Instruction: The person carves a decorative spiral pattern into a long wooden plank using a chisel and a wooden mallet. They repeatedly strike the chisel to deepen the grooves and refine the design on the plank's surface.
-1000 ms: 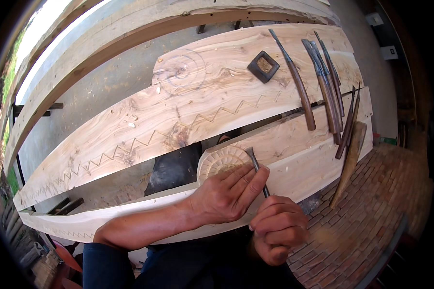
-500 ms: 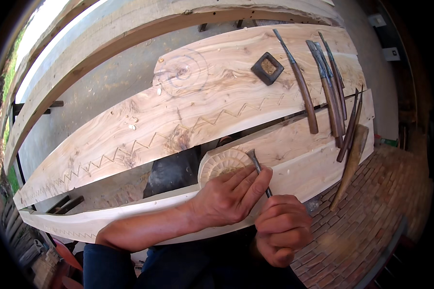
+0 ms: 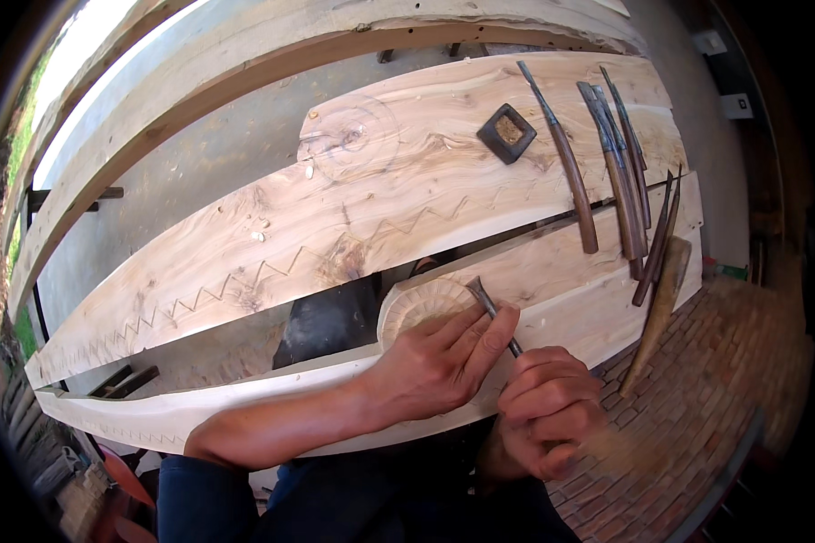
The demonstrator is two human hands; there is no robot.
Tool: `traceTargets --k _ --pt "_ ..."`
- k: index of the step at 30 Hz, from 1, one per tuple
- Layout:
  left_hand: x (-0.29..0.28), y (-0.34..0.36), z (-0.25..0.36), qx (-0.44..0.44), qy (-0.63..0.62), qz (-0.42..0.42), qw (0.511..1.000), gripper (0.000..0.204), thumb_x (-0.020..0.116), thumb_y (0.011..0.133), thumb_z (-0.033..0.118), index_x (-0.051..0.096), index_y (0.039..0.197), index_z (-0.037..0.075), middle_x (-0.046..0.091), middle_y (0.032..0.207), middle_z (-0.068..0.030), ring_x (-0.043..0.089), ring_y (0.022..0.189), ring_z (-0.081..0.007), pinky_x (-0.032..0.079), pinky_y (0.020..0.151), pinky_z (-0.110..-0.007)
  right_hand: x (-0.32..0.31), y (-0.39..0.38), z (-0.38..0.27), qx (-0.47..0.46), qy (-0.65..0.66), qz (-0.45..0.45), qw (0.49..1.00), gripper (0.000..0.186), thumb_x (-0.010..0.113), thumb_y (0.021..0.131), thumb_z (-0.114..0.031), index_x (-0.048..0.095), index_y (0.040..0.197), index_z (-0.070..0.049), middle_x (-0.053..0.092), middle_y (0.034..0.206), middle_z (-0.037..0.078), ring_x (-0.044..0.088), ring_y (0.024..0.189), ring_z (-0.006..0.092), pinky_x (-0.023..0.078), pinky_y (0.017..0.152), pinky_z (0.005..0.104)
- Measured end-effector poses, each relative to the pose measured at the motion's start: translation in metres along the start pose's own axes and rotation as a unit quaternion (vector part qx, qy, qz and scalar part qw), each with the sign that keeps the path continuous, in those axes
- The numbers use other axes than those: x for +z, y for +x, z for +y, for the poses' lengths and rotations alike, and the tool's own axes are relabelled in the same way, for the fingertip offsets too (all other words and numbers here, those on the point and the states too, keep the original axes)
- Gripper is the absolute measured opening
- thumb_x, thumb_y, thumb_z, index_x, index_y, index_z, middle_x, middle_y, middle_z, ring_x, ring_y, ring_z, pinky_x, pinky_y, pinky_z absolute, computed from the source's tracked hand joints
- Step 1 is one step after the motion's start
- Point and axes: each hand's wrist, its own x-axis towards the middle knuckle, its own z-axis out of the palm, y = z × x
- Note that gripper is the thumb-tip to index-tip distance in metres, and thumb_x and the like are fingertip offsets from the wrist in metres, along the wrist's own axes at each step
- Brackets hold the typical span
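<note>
My left hand [image 3: 435, 362] rests on the nearer pale board [image 3: 598, 312], fingers closed around the metal shaft of a chisel [image 3: 491, 306]. The flared tip of the chisel touches the wood at the right edge of a carved rosette [image 3: 417, 303], a round pattern of ray-like cuts partly hidden by my fingers. Wrapped around the chisel's rear end is my right hand [image 3: 551, 407], in a fist that hides the handle.
Several wooden-handled chisels [image 3: 620, 172] lie at the right, with a wooden club [image 3: 661, 312] over the board's edge. A dark square block [image 3: 507, 133] sits on the farther board [image 3: 272, 208], which bears a zigzag groove. Beyond it curves a thick timber [image 3: 190, 86].
My right hand has moved right and slightly up, still on the chisel. My left hand and the chisel tip have shifted a little to the right, along with the view of the boards.
</note>
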Motion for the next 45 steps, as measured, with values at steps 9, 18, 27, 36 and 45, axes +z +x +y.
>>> traceTargets --k 9,18,27,36,45 --pt "-0.009 -0.004 0.006 0.087 0.007 0.065 0.994 0.049 0.072 0.092 0.007 0.072 0.139 -0.006 0.081 0.111 -0.0146 0.08 0.098 -0.0246 0.067 0.085 -0.033 0.005 -0.02 -0.028 -0.037 0.081 0.062 0.994 0.051 0.062 0.111 -0.042 0.048 0.073 -0.011 0.059 0.063 0.004 0.052 0.043 0.0148 0.039 0.044 0.0284" --pt "-0.019 0.009 -0.002 0.058 0.071 -0.047 0.995 0.053 0.087 0.096 0.029 0.072 0.137 -0.001 0.08 0.127 -0.0152 0.078 0.12 -0.0313 0.064 0.106 -0.042 -0.006 -0.034 -0.037 -0.052 -0.097 0.187 0.976 0.055 0.054 0.111 -0.049 0.044 0.07 -0.015 0.052 0.058 -0.001 0.05 0.04 0.012 0.035 0.041 0.0254" --pt "-0.056 0.013 -0.023 -0.019 0.264 0.022 0.964 0.027 0.088 0.096 0.026 0.081 0.107 0.003 0.073 0.083 -0.005 0.073 0.072 -0.0214 0.058 0.067 -0.034 -0.016 -0.032 -0.045 -0.035 -0.065 0.134 0.988 0.055 0.061 0.11 -0.047 0.046 0.069 -0.013 0.058 0.06 0.001 0.058 0.042 0.0139 0.042 0.04 0.0249" --pt "-0.015 0.011 -0.003 0.08 0.009 -0.003 0.997 0.05 0.085 0.091 0.013 0.074 0.138 -0.003 0.075 0.088 -0.0058 0.064 0.061 -0.0132 0.049 0.053 -0.028 0.009 -0.021 -0.022 -0.093 -0.076 0.034 0.992 0.051 0.058 0.115 -0.041 0.055 0.077 -0.006 0.065 0.07 0.006 0.061 0.045 0.0153 0.044 0.041 0.0273" --pt "-0.006 0.002 -0.012 0.105 0.048 0.026 0.993 0.054 0.073 0.081 0.01 0.073 0.132 -0.009 0.074 0.103 -0.0129 0.065 0.07 -0.0147 0.053 0.059 -0.029 0.017 -0.025 -0.015 -0.079 -0.095 -0.003 0.992 0.053 0.056 0.116 -0.043 0.054 0.078 -0.006 0.065 0.068 0.007 0.062 0.046 0.0168 0.045 0.04 0.0295"
